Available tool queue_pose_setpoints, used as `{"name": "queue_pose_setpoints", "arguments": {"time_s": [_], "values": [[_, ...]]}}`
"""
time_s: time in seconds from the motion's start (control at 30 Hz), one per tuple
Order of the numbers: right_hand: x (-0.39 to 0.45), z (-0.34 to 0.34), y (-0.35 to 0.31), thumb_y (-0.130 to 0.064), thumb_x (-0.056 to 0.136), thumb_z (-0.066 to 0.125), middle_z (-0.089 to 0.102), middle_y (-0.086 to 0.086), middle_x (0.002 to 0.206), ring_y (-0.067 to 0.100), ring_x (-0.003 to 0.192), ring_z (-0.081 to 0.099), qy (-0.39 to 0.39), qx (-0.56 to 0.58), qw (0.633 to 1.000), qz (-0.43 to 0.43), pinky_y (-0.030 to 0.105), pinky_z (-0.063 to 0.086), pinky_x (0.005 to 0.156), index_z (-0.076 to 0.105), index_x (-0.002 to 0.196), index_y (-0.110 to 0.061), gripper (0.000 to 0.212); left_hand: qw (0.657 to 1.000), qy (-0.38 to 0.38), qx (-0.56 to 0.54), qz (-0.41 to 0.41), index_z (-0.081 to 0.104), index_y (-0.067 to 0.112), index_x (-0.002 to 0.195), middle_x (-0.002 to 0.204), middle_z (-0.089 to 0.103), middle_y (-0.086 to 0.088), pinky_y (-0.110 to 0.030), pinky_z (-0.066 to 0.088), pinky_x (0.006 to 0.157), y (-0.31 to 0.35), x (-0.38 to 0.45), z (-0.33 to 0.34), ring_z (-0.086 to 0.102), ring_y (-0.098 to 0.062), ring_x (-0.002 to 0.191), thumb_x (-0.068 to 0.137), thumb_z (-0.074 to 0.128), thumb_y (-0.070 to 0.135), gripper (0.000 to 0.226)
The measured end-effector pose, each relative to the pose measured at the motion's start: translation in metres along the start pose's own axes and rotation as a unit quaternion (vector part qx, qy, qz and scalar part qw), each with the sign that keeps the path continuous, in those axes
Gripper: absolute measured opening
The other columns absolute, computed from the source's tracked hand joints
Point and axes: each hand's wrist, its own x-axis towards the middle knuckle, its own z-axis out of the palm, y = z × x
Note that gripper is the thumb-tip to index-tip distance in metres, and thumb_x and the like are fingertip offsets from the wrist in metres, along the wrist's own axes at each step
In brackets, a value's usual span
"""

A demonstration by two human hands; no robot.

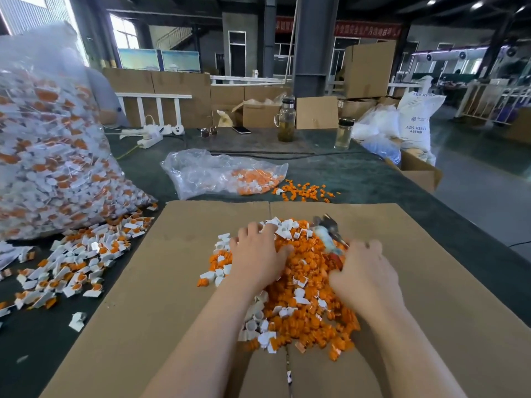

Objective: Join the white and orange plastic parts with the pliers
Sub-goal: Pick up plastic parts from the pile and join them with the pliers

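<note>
- Flattened brown cardboard sheet (431, 282) covers the near part of a dark green worktable (359, 173) in a warehouse hall stacked with cartons.
- Left hand (255, 254) lies spread, fingers straight, pressing on the heap of small orange and white plastic parts (298, 311) at the sheet's middle.
- Right hand (362, 271) rests on the heap's right side, fingers bent down into the parts; whether it pinches anything I cannot tell.
- Metal pliers with pale blue and red handles (330, 234) lie on the heap just beyond the right hand, handle ends beside its fingers.
- Parts look light, hard and prone to skitter (likely best pinched singly); the pliers are probably best taken by the handles.
- Left of the sheet: scattered joined white-and-orange pieces (74, 265) and a bulging clear plastic sack (48, 156) of them.
- Beyond: a slack clear bag of orange parts (218, 173), two glass bottles (286, 122), nothing blocking the hands.
</note>
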Motion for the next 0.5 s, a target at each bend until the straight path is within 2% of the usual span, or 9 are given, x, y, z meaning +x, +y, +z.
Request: {"name": "queue_pose_setpoints", "arguments": {"time_s": [0.1, 0.17, 0.2, 0.27, 0.33, 0.37, 0.5], "values": [[0.023, 0.003, -0.024, -0.03, 0.086, 0.06, 0.045, 0.005, 0.115, 0.022, 0.102, 0.054, 0.011, 0.005, 0.998, -0.062, 0.042, 0.05, 0.091, 0.036, 0.137, -0.021, 0.057, 1.0, 0.001, -0.004, -0.021, 0.04, 0.03, 0.146, 0.148, 0.039, -0.006, -0.049, 0.024, 0.114, -0.004, 0.011, 0.003, 0.032, -0.029, 0.138, 0.096, 0.042, 0.06, 0.058], [0.035, 0.011, -0.038, -0.034, 0.088, 0.055, 0.05, 0.006, 0.125, 0.027, 0.11, 0.055, -0.007, 0.006, 0.997, -0.072, 0.049, 0.046, 0.095, 0.031, 0.14, -0.029, 0.057, 0.999, 0.008, 0.001, -0.035, 0.042, 0.032, 0.144, 0.147, 0.04, -0.006, -0.047, 0.024, 0.113, -0.007, 0.015, 0.005, 0.032, -0.03, 0.137, 0.096, 0.041, 0.059, 0.055], [0.04, 0.016, -0.042, -0.035, 0.088, 0.053, 0.055, 0.005, 0.121, 0.027, 0.108, 0.057, -0.006, 0.002, 0.997, -0.076, 0.048, 0.047, 0.093, 0.03, 0.138, -0.033, 0.054, 0.999, 0.009, 0.002, -0.039, 0.042, 0.032, 0.144, 0.147, 0.04, -0.006, -0.047, 0.023, 0.113, -0.009, 0.017, 0.007, 0.032, -0.03, 0.137, 0.096, 0.041, 0.058, 0.054], [0.048, 0.026, -0.047, -0.031, 0.088, 0.052, 0.063, 0.0, 0.095, 0.022, 0.086, 0.062, 0.019, 0.004, 0.996, -0.084, 0.039, 0.053, 0.074, 0.03, 0.13, -0.036, 0.047, 0.999, 0.012, 0.004, -0.042, 0.042, 0.033, 0.144, 0.148, 0.041, -0.007, -0.047, 0.024, 0.113, -0.013, 0.02, 0.009, 0.032, -0.03, 0.138, 0.097, 0.041, 0.058, 0.053], [0.055, 0.034, -0.05, -0.029, 0.089, 0.054, 0.057, -0.004, 0.074, 0.015, 0.063, 0.057, 0.049, 0.022, 0.995, -0.079, 0.029, 0.048, 0.052, 0.036, 0.122, -0.028, 0.037, 0.999, 0.019, 0.005, -0.042, 0.043, 0.034, 0.144, 0.15, 0.041, -0.006, -0.047, 0.025, 0.113, -0.016, 0.022, 0.011, 0.032, -0.03, 0.139, 0.096, 0.042, 0.058, 0.053], [0.057, 0.037, -0.05, -0.03, 0.09, 0.056, 0.053, -0.005, 0.07, 0.013, 0.059, 0.053, 0.053, 0.032, 0.996, -0.068, 0.027, 0.044, 0.045, 0.041, 0.117, -0.024, 0.032, 0.999, 0.021, 0.005, -0.043, 0.042, 0.034, 0.144, 0.15, 0.04, -0.006, -0.047, 0.025, 0.113, -0.018, 0.022, 0.011, 0.032, -0.03, 0.14, 0.096, 0.042, 0.058, 0.053], [0.065, 0.047, -0.047, -0.031, 0.09, 0.06, 0.047, -0.008, 0.07, 0.009, 0.056, 0.046, 0.071, 0.047, 0.994, -0.065, 0.021, 0.031, 0.04, 0.052, 0.104, -0.019, 0.02, 0.999, 0.012, 0.015, -0.048, 0.038, 0.034, 0.148, 0.154, 0.038, -0.006, -0.047, 0.025, 0.114, -0.025, 0.022, 0.013, 0.032, -0.03, 0.142, 0.098, 0.038, 0.06, 0.057]]}}
